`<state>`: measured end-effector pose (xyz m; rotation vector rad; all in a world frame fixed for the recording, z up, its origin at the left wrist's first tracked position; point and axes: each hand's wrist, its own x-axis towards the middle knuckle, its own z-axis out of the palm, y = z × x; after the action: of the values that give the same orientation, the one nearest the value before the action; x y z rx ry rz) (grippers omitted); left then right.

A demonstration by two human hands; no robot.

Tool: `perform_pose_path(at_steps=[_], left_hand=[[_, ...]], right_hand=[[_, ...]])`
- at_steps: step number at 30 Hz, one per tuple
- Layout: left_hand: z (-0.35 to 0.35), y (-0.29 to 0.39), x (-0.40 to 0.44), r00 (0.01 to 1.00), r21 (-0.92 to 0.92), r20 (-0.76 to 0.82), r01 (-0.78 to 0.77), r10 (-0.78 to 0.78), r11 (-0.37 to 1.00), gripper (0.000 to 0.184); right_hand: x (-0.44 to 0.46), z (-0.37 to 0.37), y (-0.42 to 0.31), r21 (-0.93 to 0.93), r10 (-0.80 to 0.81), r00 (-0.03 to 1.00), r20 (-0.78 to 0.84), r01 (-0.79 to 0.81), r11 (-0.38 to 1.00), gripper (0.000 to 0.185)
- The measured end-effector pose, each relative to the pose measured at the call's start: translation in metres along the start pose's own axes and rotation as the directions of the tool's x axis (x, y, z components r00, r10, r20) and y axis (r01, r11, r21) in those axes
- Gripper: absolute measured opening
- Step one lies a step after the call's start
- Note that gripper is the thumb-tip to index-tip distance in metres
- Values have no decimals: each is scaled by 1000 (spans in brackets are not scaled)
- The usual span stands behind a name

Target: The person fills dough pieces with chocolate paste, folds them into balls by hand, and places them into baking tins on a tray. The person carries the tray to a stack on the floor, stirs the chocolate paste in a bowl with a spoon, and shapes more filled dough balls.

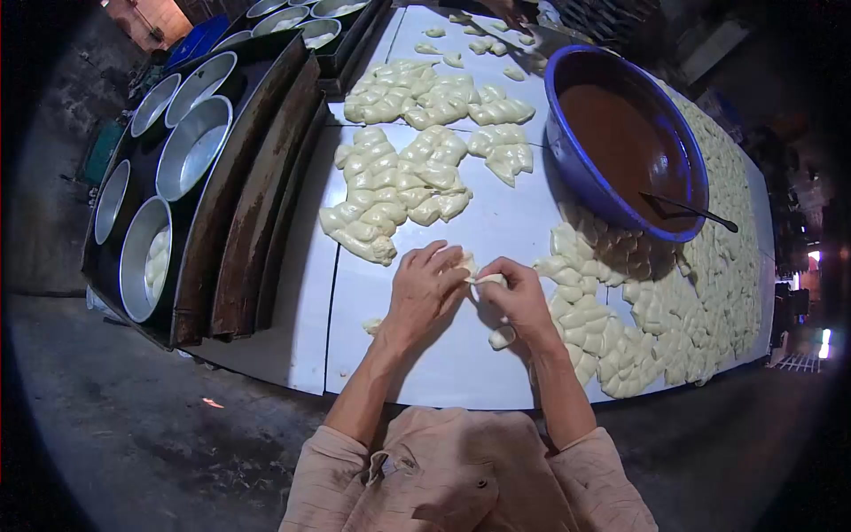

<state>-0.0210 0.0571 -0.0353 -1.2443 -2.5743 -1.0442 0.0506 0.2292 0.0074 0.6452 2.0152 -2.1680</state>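
Both hands meet over the white tabletop near its front edge. My left hand is closed, fingers bent, on a small piece of pale dough. From the other side my right hand pinches the same piece, which stretches between the two hands. Part of the dough is hidden under my fingers. Just below my right hand lies another small dough piece, and a further bit of dough rests left of my left wrist. Beyond my hands spreads a cluster of shiny dough pieces.
A blue basin of brown filling, with a dark-handled utensil in it, stands at right. Many dough pieces cover the table's right side. On the left, round metal tins sit on dark trays. A person's hand shows at the far end.
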Motion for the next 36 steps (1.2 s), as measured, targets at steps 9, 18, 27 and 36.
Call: perform_pose_path(at_steps=[9,18,27,36], left_hand=[[-39,36,7,965,-114,195,198,-173,974,98],[-24,54,29,826,-526,364,564,-431,637,31],[22,100,49,933,-830,-143,69,-330,554,77],[60,128,70,942,-988,77,117,-327,104,116]], right_hand=[[-10,-23,-10,484,11,999,-49,14,875,37],[-24,-22,-1,111,64,991,-118,-51,993,21],[-34,-30,-11,387,-172,975,-137,213,897,28],[-27,-71,-53,670,-167,986,13,116,734,21]])
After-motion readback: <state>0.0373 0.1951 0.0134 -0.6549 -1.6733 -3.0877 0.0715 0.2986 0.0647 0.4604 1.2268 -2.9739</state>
